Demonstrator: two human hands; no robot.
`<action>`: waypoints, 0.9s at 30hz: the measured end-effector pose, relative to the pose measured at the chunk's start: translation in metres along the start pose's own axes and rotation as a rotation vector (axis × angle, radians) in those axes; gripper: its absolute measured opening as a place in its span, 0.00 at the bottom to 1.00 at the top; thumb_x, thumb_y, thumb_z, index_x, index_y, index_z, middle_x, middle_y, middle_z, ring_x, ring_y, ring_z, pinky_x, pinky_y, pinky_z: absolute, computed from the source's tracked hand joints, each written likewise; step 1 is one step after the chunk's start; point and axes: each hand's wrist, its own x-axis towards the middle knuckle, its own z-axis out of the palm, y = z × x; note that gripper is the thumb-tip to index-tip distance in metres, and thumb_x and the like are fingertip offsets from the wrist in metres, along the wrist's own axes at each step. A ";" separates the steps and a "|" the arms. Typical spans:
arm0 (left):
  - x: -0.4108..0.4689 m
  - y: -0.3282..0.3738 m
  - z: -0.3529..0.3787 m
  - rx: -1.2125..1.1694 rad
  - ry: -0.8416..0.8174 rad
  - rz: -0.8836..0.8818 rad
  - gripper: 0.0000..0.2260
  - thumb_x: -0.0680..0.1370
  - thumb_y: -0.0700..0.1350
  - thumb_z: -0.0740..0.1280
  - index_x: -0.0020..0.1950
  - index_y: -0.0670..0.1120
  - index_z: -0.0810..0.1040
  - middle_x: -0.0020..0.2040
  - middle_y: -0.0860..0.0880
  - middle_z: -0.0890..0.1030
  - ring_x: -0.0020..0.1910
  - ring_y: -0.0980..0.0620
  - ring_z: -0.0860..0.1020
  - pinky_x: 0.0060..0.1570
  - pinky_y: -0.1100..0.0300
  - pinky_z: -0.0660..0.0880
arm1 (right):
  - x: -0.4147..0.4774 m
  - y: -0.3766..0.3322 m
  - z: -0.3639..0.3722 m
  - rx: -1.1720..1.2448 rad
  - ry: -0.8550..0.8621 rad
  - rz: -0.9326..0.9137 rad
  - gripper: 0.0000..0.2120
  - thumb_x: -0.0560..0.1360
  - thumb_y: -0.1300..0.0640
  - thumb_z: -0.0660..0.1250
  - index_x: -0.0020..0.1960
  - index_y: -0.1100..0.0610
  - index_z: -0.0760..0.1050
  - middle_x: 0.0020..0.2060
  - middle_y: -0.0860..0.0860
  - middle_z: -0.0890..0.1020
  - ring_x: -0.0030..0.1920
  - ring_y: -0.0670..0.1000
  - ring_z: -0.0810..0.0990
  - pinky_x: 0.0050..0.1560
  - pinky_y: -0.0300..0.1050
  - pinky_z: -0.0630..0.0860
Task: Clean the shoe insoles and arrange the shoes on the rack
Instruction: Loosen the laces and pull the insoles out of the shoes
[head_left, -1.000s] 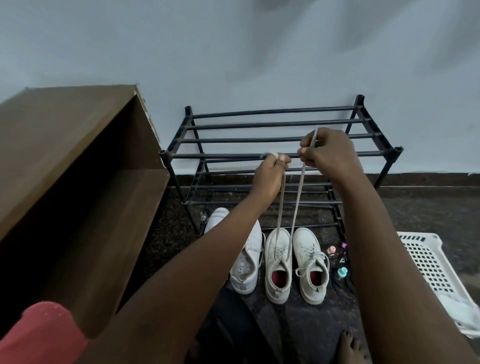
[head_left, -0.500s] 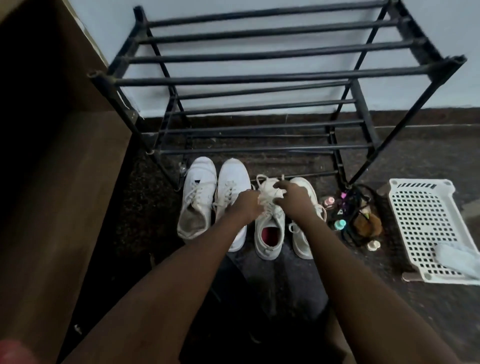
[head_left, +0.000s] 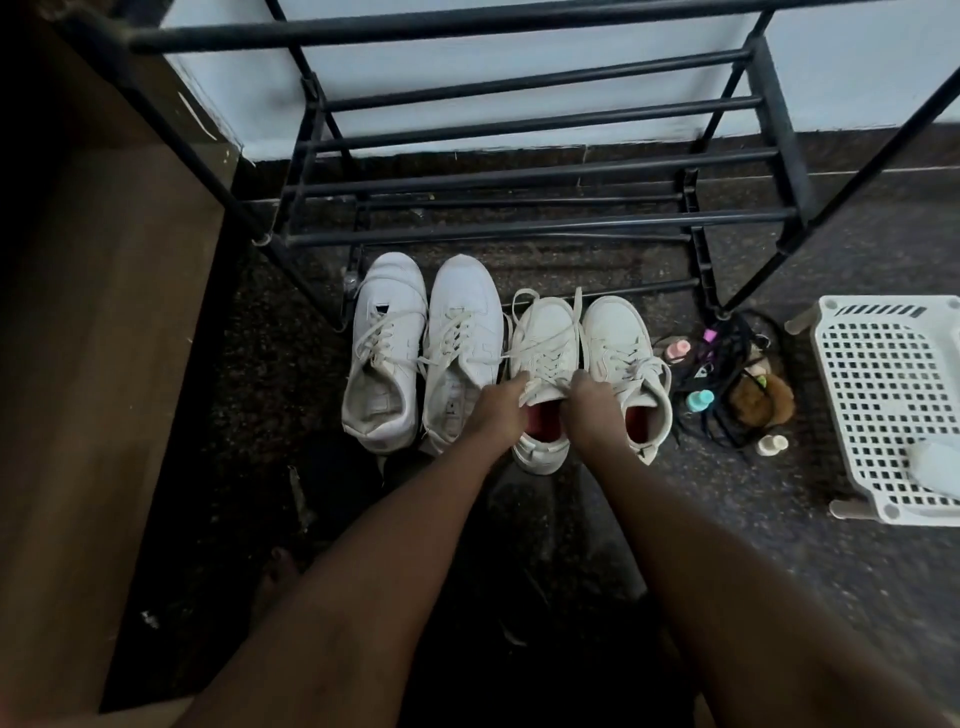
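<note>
Before the rack (head_left: 519, 171), left hand (head_left: 496, 413), right hand (head_left: 589, 408) covering shoe (head_left: 543, 338) opening, grip unclear

Readable text, brand names, numbers, signs: none.

Marks seen but not legible, placed from the two-handed grip on the laces of the third white shoe (head_left: 545, 332):

- Small dark patch (head_left: 383, 309) on the side of the leftmost white shoe (head_left: 387, 358), well left of the left grip (head_left: 498, 410) and farther from the person. Too small to read.
- Dark marks (head_left: 455, 406) on the tongue of the second white shoe (head_left: 465, 312), just left of the left grip. Blurred, no letters made out.

To the right of the right grip (head_left: 586, 401): nothing legible.
</note>
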 end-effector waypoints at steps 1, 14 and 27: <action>0.001 -0.004 0.000 -0.095 0.006 -0.011 0.26 0.77 0.34 0.60 0.75 0.50 0.63 0.67 0.43 0.74 0.60 0.45 0.76 0.55 0.56 0.73 | 0.001 0.003 -0.001 0.072 0.017 0.031 0.08 0.75 0.69 0.56 0.51 0.67 0.70 0.36 0.59 0.74 0.43 0.62 0.76 0.39 0.47 0.64; -0.001 0.019 -0.009 0.364 0.056 0.174 0.30 0.79 0.38 0.59 0.77 0.56 0.53 0.60 0.39 0.72 0.55 0.40 0.76 0.51 0.51 0.74 | 0.009 0.012 -0.001 0.386 0.014 0.170 0.17 0.73 0.64 0.68 0.60 0.63 0.70 0.48 0.59 0.80 0.49 0.57 0.78 0.43 0.42 0.67; 0.015 0.015 -0.030 0.191 -0.066 0.300 0.21 0.78 0.39 0.62 0.71 0.44 0.69 0.64 0.38 0.76 0.61 0.44 0.74 0.56 0.59 0.69 | -0.014 -0.032 0.023 0.098 -0.140 0.652 0.14 0.77 0.57 0.63 0.62 0.55 0.74 0.71 0.51 0.50 0.69 0.60 0.54 0.62 0.58 0.61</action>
